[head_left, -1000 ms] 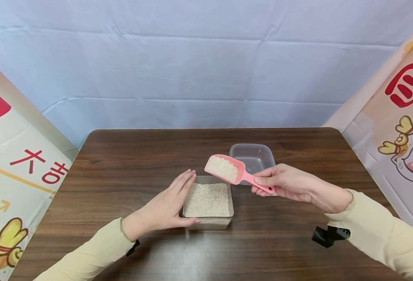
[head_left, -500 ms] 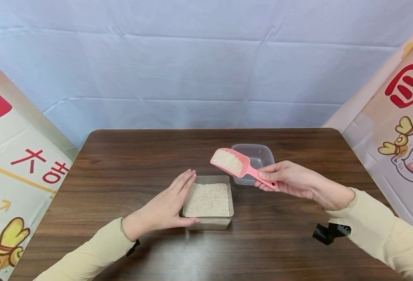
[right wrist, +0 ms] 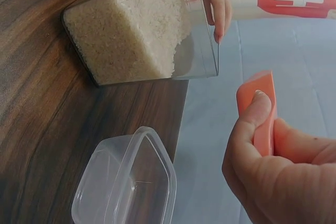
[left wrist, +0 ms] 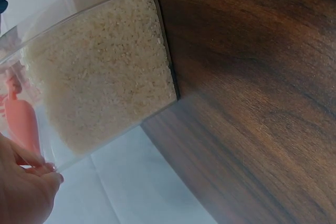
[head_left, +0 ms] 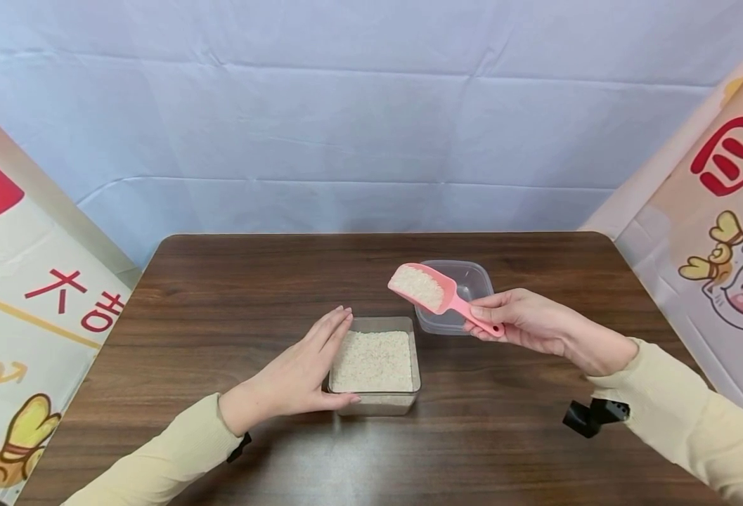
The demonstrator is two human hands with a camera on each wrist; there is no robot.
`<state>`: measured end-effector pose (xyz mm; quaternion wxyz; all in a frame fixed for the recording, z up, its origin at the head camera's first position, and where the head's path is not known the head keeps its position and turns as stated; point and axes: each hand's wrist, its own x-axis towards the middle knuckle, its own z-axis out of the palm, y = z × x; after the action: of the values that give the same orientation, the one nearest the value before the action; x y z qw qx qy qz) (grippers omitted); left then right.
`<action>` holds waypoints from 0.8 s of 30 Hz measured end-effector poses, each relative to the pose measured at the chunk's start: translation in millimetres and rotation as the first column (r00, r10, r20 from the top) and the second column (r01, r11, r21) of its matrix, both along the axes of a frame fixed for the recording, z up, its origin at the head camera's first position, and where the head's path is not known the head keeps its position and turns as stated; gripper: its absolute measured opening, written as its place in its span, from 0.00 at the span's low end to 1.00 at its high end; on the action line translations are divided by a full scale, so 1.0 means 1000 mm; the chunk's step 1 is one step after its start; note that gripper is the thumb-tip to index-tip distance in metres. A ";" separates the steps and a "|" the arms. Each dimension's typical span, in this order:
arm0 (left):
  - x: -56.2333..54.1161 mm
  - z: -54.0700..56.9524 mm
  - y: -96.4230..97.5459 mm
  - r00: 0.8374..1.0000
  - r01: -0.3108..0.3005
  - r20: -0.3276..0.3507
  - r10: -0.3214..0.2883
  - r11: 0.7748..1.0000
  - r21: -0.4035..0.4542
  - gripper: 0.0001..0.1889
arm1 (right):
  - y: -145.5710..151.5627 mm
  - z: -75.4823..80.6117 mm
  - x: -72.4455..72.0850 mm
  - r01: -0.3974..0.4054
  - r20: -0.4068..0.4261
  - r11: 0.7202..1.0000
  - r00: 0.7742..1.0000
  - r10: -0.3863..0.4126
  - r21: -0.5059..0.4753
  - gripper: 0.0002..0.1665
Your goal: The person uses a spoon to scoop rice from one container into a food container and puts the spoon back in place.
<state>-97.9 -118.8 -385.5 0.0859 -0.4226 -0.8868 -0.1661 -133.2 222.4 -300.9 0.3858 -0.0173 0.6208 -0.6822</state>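
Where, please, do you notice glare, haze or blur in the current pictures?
Head view: pale glare on the near part of the table; left wrist view: slight haze over the rice, and the pink scoop looks soft through the container's clear wall; right wrist view: light glints along the tub's rim.

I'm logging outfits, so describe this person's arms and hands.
Long pale-yellow sleeves cover both arms. No gloves or rings show on the left hand or right hand. A black angular device sits below the right cuff; a smaller black piece shows by the left cuff.

Rice [head_left: 373, 362] in bin [head_left: 380, 324], left of tub [head_left: 472, 281]
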 end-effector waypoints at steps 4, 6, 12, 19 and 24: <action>0.000 0.001 0.000 1.000 -0.001 0.005 0.001 1.000 -0.002 0.53 | 0.001 -0.001 -0.001 0.011 0.009 1.000 1.000 -0.011 -0.013 0.09; 0.000 0.001 0.000 1.000 0.000 0.006 0.000 1.000 0.000 0.53 | 0.002 -0.002 -0.001 0.013 0.006 1.000 1.000 -0.013 -0.009 0.09; 0.001 0.000 0.000 1.000 -0.003 0.003 0.003 1.000 0.004 0.53 | 0.005 -0.006 -0.004 0.029 0.000 0.999 1.000 -0.029 0.017 0.09; 0.000 -0.001 0.000 1.000 0.004 -0.003 -0.004 1.000 0.011 0.54 | 0.009 -0.011 -0.008 0.050 0.010 0.998 0.999 -0.050 0.026 0.10; -0.001 -0.002 0.000 1.000 0.008 -0.009 -0.008 1.000 0.016 0.54 | 0.012 -0.015 -0.011 0.078 0.015 0.996 0.997 -0.078 0.032 0.10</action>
<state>-98.5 -118.8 -387.1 0.0926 -0.4263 -0.8833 -0.1717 -144.4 234.3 -316.1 0.3641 0.0185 0.6285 -0.6871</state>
